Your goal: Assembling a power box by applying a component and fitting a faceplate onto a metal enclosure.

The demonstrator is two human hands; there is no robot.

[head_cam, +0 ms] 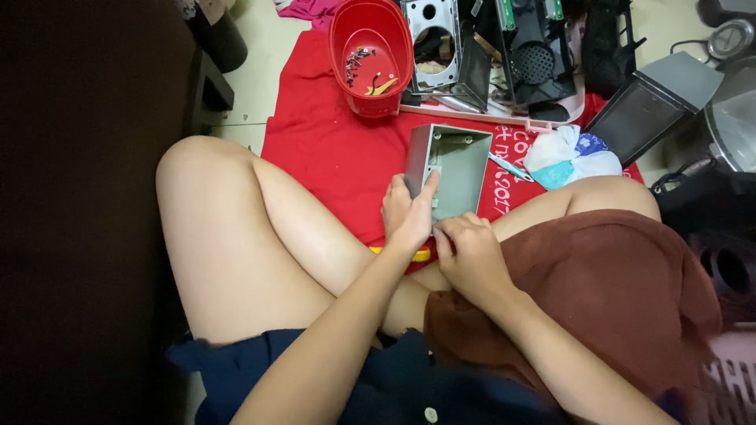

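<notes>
Head view: left hand [407,216] fingers clamp the grey box [449,169]; right hand [471,256] fingers pinch its lower edge.

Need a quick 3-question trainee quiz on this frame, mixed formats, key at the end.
1. True or false: both hands touch the grey open metal box.
2. Multiple choice: the small screws lie in A) the red plastic tub B) a glass jar C) the grey box.
3. Fill in: the box rests over a ___ cloth.

Key:
1. True: the left hand grips its near-left edge and the right hand meets its near edge.
2. A
3. red
</notes>
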